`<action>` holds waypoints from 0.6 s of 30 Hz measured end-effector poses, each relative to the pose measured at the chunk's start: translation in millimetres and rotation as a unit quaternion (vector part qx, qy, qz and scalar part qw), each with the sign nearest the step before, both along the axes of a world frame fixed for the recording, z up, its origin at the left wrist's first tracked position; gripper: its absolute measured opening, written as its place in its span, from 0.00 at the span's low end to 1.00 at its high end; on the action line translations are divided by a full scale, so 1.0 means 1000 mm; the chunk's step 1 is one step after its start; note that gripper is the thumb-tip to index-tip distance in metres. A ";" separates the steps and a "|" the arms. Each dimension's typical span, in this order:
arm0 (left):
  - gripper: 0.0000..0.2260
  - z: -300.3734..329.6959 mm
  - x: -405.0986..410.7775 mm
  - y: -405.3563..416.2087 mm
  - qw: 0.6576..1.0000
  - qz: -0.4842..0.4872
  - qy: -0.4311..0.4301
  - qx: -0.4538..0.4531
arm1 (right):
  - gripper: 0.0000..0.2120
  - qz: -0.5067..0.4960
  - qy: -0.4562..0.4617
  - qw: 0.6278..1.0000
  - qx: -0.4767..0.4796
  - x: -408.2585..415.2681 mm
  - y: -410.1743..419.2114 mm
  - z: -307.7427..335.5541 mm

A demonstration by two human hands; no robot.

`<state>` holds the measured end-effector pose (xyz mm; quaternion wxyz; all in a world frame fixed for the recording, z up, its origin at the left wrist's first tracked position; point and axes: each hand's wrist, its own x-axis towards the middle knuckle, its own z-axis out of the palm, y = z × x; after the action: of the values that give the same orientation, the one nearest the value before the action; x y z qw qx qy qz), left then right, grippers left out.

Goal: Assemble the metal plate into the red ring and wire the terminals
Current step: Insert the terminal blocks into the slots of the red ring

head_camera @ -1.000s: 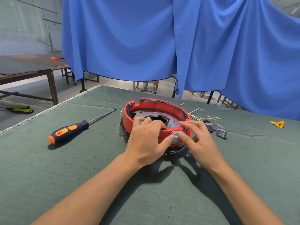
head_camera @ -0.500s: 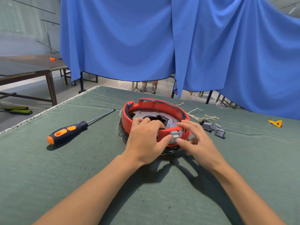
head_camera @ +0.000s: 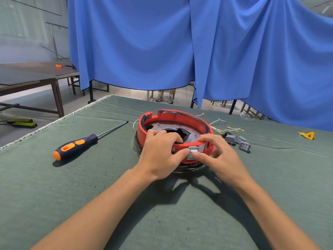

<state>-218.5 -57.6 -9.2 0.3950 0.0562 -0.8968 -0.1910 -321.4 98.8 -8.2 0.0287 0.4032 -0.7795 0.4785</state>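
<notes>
The red ring (head_camera: 177,116) rests on a dark round base in the middle of the green table, with the grey metal plate (head_camera: 193,129) lying inside it. My left hand (head_camera: 159,154) grips the ring's near wall, fingers hooked over the rim and thumb on the outside. My right hand (head_camera: 219,156) holds the ring's near right side, its thumb pressing a small grey switch (head_camera: 193,152) set in the wall. Thin white wires with yellow terminals (head_camera: 227,128) trail out to the right.
An orange-and-navy screwdriver (head_camera: 79,144) lies to the left, tip pointing at the ring. Three loose grey switches (head_camera: 239,142) sit right of the ring. A yellow scrap (head_camera: 307,135) lies far right. A blue curtain (head_camera: 180,42) hangs behind the table.
My right hand has slid from the ring's top rim down to its outer wall, and both thumbs now meet at the grey switch. The left hand has stayed put.
</notes>
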 end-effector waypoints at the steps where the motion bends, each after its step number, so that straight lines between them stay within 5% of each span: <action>1: 0.15 0.000 0.000 0.000 1.000 -0.001 -0.003 0.001 | 0.21 -0.001 -0.001 1.000 -0.001 0.000 0.000 0.000; 6: 0.14 0.002 0.000 -0.002 0.999 -0.024 -0.011 0.020 | 0.10 -0.011 -0.007 0.999 -0.033 0.000 -0.004 0.002; 18: 0.06 0.003 -0.003 -0.003 0.998 -0.040 -0.016 0.055 | 0.08 -0.015 -0.031 0.999 -0.030 -0.001 -0.008 0.005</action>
<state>-221.1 -60.5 -6.0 0.3688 0.0448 -0.8928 -0.2546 -322.0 91.0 -3.1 0.0239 0.3752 -0.7712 0.5138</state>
